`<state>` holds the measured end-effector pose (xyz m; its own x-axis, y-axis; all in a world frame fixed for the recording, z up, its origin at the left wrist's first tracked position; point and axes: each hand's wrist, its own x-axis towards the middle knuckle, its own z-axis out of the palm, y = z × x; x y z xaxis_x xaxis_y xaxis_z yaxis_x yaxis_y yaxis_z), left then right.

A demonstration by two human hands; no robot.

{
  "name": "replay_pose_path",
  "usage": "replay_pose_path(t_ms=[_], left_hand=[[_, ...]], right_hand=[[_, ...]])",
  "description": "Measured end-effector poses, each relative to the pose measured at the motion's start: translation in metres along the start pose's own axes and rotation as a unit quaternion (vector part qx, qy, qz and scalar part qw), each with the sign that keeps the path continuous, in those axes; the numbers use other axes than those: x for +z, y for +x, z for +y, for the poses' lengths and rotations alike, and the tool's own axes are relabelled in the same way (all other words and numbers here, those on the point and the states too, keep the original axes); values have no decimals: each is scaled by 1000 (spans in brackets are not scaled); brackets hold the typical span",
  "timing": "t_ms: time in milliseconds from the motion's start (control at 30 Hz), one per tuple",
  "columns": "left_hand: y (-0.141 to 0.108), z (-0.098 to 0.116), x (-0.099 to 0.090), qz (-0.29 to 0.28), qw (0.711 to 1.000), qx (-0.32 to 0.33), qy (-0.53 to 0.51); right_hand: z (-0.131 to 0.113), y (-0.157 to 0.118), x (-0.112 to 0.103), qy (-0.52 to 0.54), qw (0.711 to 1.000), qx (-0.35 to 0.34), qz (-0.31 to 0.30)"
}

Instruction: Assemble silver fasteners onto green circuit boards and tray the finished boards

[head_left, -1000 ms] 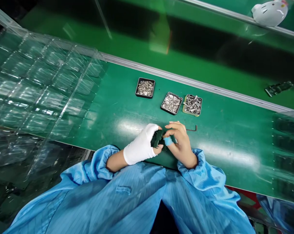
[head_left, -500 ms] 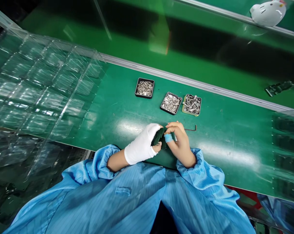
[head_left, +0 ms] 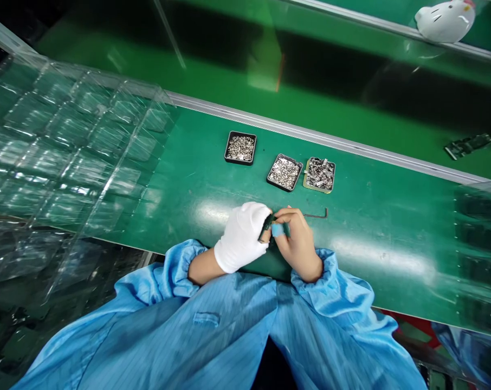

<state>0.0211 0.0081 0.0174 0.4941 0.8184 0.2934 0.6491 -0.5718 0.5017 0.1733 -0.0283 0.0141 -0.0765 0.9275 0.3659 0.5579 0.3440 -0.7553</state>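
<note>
My left hand (head_left: 243, 237), in a white glove with bare fingertips, is wrapped round a small dark green part (head_left: 267, 223). Close against its right side, my right hand (head_left: 297, 238) has its fingers pinched, with blue tape on one finger. Whatever sits in that pinch is too small to make out. Beyond the hands are a black tray of small metal pieces (head_left: 240, 147), a second black tray of shiny pieces (head_left: 284, 172) and a tray of metal clips (head_left: 320, 174). An L-shaped hex key (head_left: 318, 216) lies just beyond my right hand.
Clear plastic compartment trays (head_left: 78, 130) cover the left side. Another tray with dark parts (head_left: 479, 238) stands at the right edge. Past the metal rail (head_left: 270, 127) lie a dark part (head_left: 468, 146) and a white cat-shaped object (head_left: 446, 21).
My left hand has turned over the green part and covers more of it. The fingers of my right hand have closed into a tighter pinch beside it.
</note>
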Motion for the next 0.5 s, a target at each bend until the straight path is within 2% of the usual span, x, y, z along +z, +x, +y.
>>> replay_pose_path(t_ms=[100, 200, 300, 367, 400, 500], left_hand=[[-5, 6, 8, 26, 1000, -4, -15], [-5, 1, 8, -6, 994, 19, -108], [-3, -13, 5, -45, 982, -10, -185], [0, -22, 6, -61, 973, -49, -217], [1, -25, 7, -67, 969, -66, -230], [2, -31, 12, -76, 958, -105, -256]], right_hand=[[4, 1, -2, -9, 1000, 12, 0], [9, 8, -15, 25, 999, 22, -33], [16, 26, -35, 25, 999, 33, -28], [23, 44, -50, -30, 999, 41, 9], [27, 53, -57, -68, 997, 44, 9], [38, 75, -73, -169, 983, 48, -58]])
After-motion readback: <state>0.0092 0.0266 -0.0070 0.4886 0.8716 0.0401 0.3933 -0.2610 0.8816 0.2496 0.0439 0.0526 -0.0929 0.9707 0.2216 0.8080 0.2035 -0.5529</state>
